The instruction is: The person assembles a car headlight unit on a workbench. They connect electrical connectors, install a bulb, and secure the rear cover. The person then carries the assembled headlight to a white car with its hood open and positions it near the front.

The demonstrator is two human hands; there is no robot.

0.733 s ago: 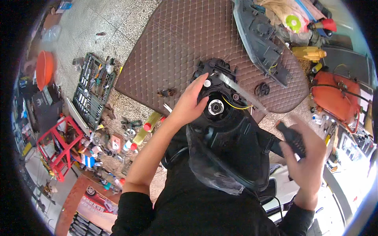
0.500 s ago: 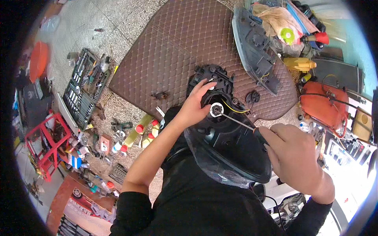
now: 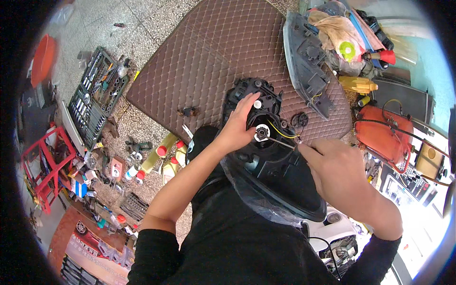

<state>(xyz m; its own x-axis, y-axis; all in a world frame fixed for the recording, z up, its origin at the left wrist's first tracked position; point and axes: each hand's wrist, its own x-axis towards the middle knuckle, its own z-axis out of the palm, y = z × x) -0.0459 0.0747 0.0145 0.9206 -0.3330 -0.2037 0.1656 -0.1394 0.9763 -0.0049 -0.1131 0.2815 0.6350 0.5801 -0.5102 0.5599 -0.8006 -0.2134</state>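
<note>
A black headlight housing (image 3: 280, 178) lies across my lap, its back opening facing up and clear plastic film hanging along its lower edge. Inside the round opening is a bulb seat with a white ring (image 3: 262, 133). My left hand (image 3: 239, 129) holds the housing by the opening's rim, thumb near the ring and fingers stretched over the upper part. In my right hand (image 3: 338, 167) is a screwdriver (image 3: 281, 142), fist closed round its mostly hidden handle. The thin shaft slants left, with its tip at the ring. A yellow wire (image 3: 280, 132) curves beside the opening.
A brown quilted mat (image 3: 204, 61) lies ahead, bearing another headlight housing (image 3: 306, 61) and a small coil of black cable (image 3: 299, 120). Left are an open socket set (image 3: 97, 95), bottles (image 3: 159, 154) and a red frame (image 3: 50, 164). An orange container (image 3: 384, 135) stands right.
My right hand and the screwdriver have shifted a little left and up, the shaft now lying flatter. My left fingers have straightened slightly on the housing. The view has shifted somewhat.
</note>
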